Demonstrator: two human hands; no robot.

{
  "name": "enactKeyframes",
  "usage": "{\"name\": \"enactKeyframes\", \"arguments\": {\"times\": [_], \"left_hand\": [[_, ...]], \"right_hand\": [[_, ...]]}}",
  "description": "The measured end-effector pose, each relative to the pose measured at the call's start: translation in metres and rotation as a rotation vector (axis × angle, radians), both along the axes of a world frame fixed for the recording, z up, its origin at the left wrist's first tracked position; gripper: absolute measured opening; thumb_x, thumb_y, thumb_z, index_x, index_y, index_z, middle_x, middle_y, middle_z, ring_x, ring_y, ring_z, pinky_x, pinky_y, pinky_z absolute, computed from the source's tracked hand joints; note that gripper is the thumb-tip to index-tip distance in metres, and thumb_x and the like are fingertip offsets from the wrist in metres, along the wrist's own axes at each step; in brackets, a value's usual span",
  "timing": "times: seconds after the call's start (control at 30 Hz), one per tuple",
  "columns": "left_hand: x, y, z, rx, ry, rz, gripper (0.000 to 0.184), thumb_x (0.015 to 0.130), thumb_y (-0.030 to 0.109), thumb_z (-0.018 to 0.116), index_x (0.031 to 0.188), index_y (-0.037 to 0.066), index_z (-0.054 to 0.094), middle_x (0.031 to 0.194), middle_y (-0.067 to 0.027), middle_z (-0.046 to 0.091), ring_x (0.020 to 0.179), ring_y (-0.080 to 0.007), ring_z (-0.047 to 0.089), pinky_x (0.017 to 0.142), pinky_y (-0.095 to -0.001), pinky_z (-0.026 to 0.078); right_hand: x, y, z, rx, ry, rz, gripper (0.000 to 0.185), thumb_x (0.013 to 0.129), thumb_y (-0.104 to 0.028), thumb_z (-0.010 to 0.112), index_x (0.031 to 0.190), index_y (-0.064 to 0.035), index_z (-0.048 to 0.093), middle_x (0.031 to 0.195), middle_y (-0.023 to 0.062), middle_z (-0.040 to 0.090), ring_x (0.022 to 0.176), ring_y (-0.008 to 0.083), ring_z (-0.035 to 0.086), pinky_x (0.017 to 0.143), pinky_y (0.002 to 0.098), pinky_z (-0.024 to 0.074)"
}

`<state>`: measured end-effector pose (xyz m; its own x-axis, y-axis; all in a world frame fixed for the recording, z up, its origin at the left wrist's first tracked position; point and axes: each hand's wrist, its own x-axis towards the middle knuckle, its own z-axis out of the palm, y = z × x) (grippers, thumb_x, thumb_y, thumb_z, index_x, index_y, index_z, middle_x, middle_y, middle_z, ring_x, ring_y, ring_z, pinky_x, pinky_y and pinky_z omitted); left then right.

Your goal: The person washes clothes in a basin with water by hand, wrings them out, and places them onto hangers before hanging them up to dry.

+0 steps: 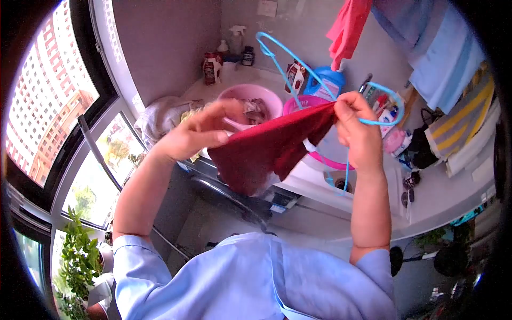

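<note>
My right hand is closed, pinching a corner of a dark red cloth garment together with a light blue hanger. The garment stretches left from those fingers and droops at its far end; a small white tag shows on it. The hanger's thin frame loops out on both sides of my right hand. At the garment's left end is my left hand, its fingers apart and somewhat blurred. Its thumb lies close to the cloth edge; whether they touch is unclear.
Behind the garment stand a pink basin with cloth in it, a magenta basin and a blue jug. Bottles line the back corner. Light blue clothing and a red cloth hang above. Windows and plants are left.
</note>
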<state>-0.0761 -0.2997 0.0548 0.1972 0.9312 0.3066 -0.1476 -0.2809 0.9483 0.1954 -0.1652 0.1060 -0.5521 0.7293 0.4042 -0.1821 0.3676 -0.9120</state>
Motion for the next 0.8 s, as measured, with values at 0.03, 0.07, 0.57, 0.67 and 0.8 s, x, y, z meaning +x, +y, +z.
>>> {"name": "enactKeyframes", "arguments": {"times": [0.03,0.07,0.57,0.67,0.8], "left_hand": [[-0.002,0.001,-0.004,-0.113,0.159,-0.132,0.040,0.084,0.021,0.063,0.116,0.002,0.051,0.107,-0.0075,0.056,0.101,-0.0160,0.052,0.089,-0.0337,0.041],[0.002,0.001,-0.019,-0.207,0.326,-0.215,0.042,0.083,0.027,0.064,0.113,0.001,0.052,0.101,-0.0062,0.058,0.096,-0.0160,0.053,0.087,-0.0330,0.041],[0.002,0.043,-0.088,0.007,0.437,0.185,0.017,0.085,0.011,0.051,0.098,0.001,0.054,0.088,-0.0024,0.059,0.080,-0.0102,0.055,0.070,-0.0257,0.045],[0.027,0.051,-0.073,-0.046,-0.089,0.027,0.021,0.078,-0.002,0.047,0.098,0.005,0.047,0.095,-0.0036,0.057,0.076,-0.0147,0.058,0.069,-0.0269,0.047],[0.054,0.048,-0.079,-0.151,-0.039,-0.045,0.019,0.087,0.019,0.054,0.099,0.007,0.047,0.100,-0.0061,0.056,0.093,-0.0141,0.053,0.081,-0.0275,0.042]], "right_hand": [[-0.001,-0.005,0.005,-0.067,0.092,0.051,0.011,0.090,-0.020,0.056,0.089,-0.0094,0.053,0.067,-0.0060,0.043,0.048,0.0002,0.030,0.043,0.0182,0.0213],[-0.003,-0.009,0.009,-0.135,0.182,0.102,0.011,0.090,-0.021,0.056,0.090,-0.0103,0.053,0.067,-0.0064,0.041,0.046,-0.0003,0.027,0.041,0.0183,0.0184],[0.004,-0.015,-0.005,0.183,0.153,0.287,0.024,0.090,-0.029,0.054,0.093,-0.0081,0.043,0.076,0.0033,0.051,0.061,0.0082,0.043,0.053,0.0213,0.0334],[-0.010,-0.022,0.004,0.169,0.084,0.347,0.026,0.090,-0.031,0.054,0.093,-0.0081,0.044,0.073,0.0018,0.051,0.057,0.0044,0.040,0.046,0.0182,0.0276],[-0.021,-0.016,0.008,0.180,0.123,0.320,0.022,0.090,-0.030,0.056,0.092,-0.0091,0.050,0.069,-0.0070,0.046,0.053,-0.0005,0.032,0.045,0.0158,0.0209]]}}
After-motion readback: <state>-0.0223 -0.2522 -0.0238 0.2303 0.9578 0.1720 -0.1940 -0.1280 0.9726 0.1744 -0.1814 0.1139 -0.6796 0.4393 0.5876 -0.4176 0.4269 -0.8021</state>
